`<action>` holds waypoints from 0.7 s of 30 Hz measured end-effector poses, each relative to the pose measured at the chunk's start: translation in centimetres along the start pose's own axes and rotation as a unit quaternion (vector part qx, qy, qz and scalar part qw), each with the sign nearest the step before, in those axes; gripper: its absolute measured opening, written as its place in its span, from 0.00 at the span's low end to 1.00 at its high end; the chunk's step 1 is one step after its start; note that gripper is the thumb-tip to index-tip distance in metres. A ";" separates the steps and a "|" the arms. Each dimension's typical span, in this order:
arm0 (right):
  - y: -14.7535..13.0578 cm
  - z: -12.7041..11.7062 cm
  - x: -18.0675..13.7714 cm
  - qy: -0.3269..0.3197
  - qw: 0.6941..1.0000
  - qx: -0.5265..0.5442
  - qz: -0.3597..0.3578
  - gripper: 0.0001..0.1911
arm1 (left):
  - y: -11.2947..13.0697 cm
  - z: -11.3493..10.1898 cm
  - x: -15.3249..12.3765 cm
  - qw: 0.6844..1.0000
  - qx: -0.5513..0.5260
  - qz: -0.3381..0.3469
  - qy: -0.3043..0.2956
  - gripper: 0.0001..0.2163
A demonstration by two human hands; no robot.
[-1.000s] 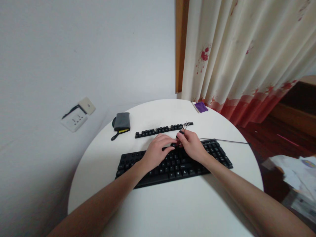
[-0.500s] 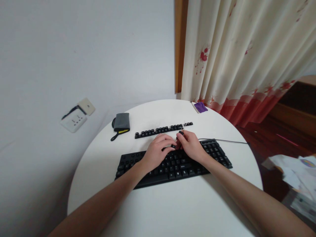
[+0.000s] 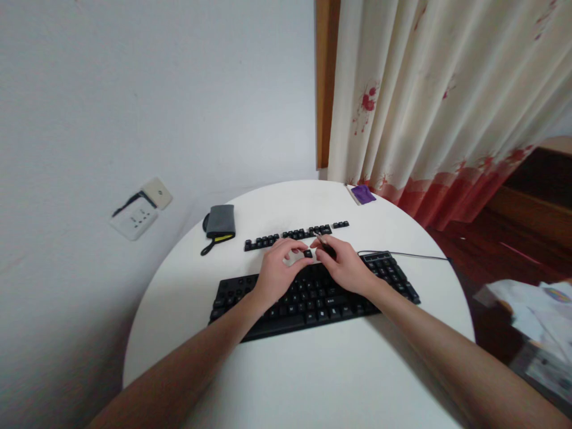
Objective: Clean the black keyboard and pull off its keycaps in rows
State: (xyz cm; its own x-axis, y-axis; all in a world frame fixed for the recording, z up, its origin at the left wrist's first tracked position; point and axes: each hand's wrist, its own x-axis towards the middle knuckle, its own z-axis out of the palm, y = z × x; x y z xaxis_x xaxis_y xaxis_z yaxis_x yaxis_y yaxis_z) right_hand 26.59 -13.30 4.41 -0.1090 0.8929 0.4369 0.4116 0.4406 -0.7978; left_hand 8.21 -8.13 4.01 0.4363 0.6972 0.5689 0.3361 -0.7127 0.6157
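Over the back edge of the black keyboard [image 3: 277,325], my left hand [image 3: 276,271] is closed, with a small black keycap [image 3: 308,254] between thumb and fingers. My right hand [image 3: 346,262] grips what looks like a keycap puller [image 3: 328,247], with a dark handle and thin wire ends that point up and left. The fingertips of both hands are close to each other. Just beyond them, a row of loose keycaps [image 3: 292,234] lies on the table. Several key positions at the keyboard's upper left show no caps. My hands cover part of the upper keys.
A grey pouch [image 3: 221,220] with a black loop lies at the left of the round white table [image 3: 313,381]. Toward the back right is a purple cloth [image 3: 363,194]. The keyboard's cable [image 3: 415,255] runs off to the right. Wall and curtain [image 3: 379,119] stand behind.
The keycap in my left hand has risen away from the keyboard, toward the loose row. The puller in my right hand has turned, its wire ends now pointing left instead of upright.
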 end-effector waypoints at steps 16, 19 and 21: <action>0.7 -1.0 0.4 -0.010 0.997 -0.073 0.024 0.05 | -0.4 0.0 0.0 1.000 -0.020 -0.004 -0.001 0.12; 2.2 -3.0 1.2 0.059 0.984 -0.151 0.075 0.06 | -0.3 0.0 0.1 1.000 -0.020 -0.013 0.011 0.11; 3.6 -4.6 2.0 0.105 0.964 -0.211 0.120 0.07 | -0.3 0.0 0.1 0.999 -0.023 -0.021 0.016 0.09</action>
State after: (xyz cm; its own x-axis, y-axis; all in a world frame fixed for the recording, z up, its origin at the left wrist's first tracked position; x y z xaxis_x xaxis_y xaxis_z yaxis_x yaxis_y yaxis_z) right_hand 32.03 -10.32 4.32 0.2032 0.9063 0.3707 0.7388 0.1065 -0.6654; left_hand 8.20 -7.88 3.89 0.3960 0.7284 0.5591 0.3140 -0.6796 0.6630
